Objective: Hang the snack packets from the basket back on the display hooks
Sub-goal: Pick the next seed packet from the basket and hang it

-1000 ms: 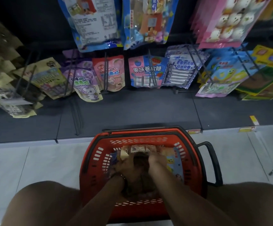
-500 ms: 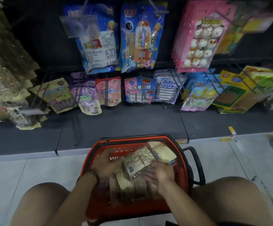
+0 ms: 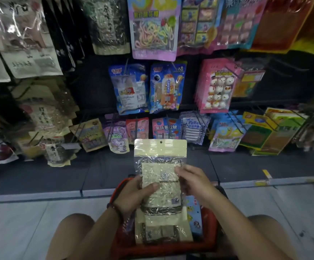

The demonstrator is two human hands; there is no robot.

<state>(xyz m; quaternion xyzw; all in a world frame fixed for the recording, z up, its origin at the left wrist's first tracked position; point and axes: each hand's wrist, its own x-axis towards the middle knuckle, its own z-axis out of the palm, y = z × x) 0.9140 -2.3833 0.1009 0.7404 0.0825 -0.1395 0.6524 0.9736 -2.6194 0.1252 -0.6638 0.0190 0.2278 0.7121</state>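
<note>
Cream and clear plastic, the snack packet (image 3: 160, 166) I hold stands upright at lower centre of the frame, over the red basket (image 3: 163, 247), with its hang hole at the top. My left hand (image 3: 133, 194) grips its left edge, thumb across the front and fingers hidden behind. My right hand (image 3: 193, 182) pinches the right edge with curled fingers. Hands and packet cover most of the basket. Inside it I count two more: a second cream packet (image 3: 161, 233) and a blue packet (image 3: 193, 212), partly covered. The label print is too blurred to read. Display hooks (image 3: 201, 120) fill the upper frame, and the top row of hanging goods is cut off.
</note>
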